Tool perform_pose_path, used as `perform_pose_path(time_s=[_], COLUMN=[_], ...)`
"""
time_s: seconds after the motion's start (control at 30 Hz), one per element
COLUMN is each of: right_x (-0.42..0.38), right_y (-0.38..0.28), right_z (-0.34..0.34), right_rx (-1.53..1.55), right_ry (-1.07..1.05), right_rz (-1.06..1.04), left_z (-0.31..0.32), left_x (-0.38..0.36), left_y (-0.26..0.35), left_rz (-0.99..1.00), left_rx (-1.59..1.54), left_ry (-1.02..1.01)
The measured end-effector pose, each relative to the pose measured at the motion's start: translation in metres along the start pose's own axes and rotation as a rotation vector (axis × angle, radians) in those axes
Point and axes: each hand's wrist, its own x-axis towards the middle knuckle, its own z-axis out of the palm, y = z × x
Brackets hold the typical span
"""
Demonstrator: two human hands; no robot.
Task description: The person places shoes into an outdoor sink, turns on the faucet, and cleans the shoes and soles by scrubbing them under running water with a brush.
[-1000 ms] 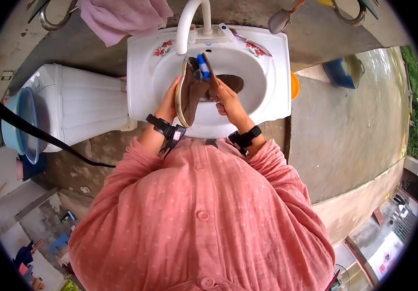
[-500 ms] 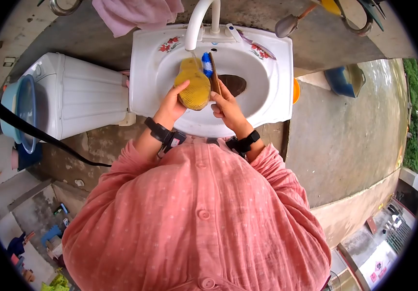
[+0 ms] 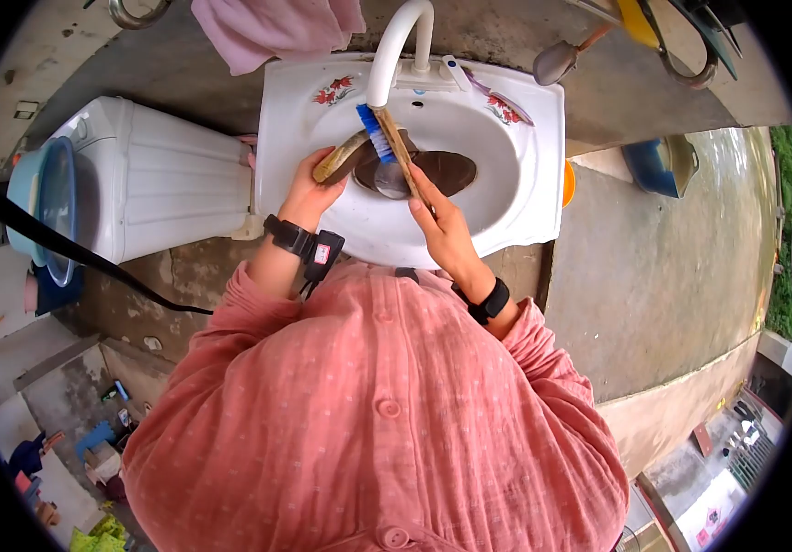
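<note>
My left hand is closed on a slipper with a yellow sole, tilted on its edge over the sink. My right hand grips a scrubbing brush by its wooden handle. The brush's blue and white bristles face left, close beside the slipper and just under the faucet spout. Below, in the white sink, lies a dark brown, oval slipper-like piece. Part of it is hidden behind the brush and my right fingers.
A toothbrush rests on the sink's back right rim. A pink cloth hangs at the back left. To the left stands a white washing machine with blue basins. A ladle hangs at the back right.
The slipper has tipped from its yellow sole facing up to standing on edge. The brush has swung its bristles up and left toward the spout, and my right hand has moved right and down.
</note>
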Motion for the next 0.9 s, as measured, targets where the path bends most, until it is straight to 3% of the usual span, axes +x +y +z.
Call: perform_pose_path(time_s=[0.03,0.1,0.13,0.17,0.23,0.3,0.33,0.43,0.5,0.57,0.67,0.73,0.77,0.87,0.9], right_x=[-0.007,-0.016,-0.017,-0.018,-0.012,-0.002,0.004,0.007,-0.003,0.002,0.021,0.024,0.023,0.016,0.013], right_y=[-0.009,-0.032,-0.026,-0.017,0.005,0.024,0.032,0.007,-0.01,0.023,0.049,0.047,0.044,0.049,0.055], right_z=[-0.002,-0.01,-0.006,-0.005,-0.007,-0.007,-0.006,-0.003,0.008,0.008,0.005,0.005,0.003,0.007,0.012], right_rx=[-0.001,-0.294,-0.371,-0.374,-0.51,-0.514,-0.477,-0.442,-0.484,-0.492,-0.48,-0.48,-0.481,-0.494,-0.36], right_ry=[0.0,-0.14,-0.113,-0.1,-0.073,-0.034,0.013,-0.021,-0.085,-0.021,0.08,0.087,0.09,0.035,0.118], right_rz=[0.001,0.029,-0.044,-0.037,0.079,0.13,0.128,0.115,0.063,0.083,0.074,0.091,0.088,0.149,0.057], left_z=[-0.012,-0.018,-0.013,-0.009,0.008,0.003,-0.02,-0.03,-0.011,-0.016,-0.011,0.025,0.04,0.047,0.043], left_x=[0.017,0.034,0.025,0.031,0.047,0.049,0.058,0.069,0.035,0.042,0.057,0.027,0.01,-0.006,-0.006], left_y=[-0.001,-0.008,-0.023,-0.023,-0.027,-0.031,-0.028,-0.003,-0.003,-0.008,-0.017,-0.032,-0.037,-0.038,-0.038], left_rz=[-0.027,-0.087,0.361,0.351,0.006,-0.014,0.225,0.266,0.526,0.551,0.092,-0.039,-0.071,-0.111,-0.13], left_rx=[0.033,0.096,0.989,0.994,0.244,0.303,0.741,0.794,1.612,1.553,0.536,-0.01,-0.124,-0.011,0.004], left_ry=[-0.076,-0.228,-0.263,-0.273,0.167,0.224,0.042,-0.238,-0.251,-0.239,-0.036,0.019,0.032,0.027,-0.008])
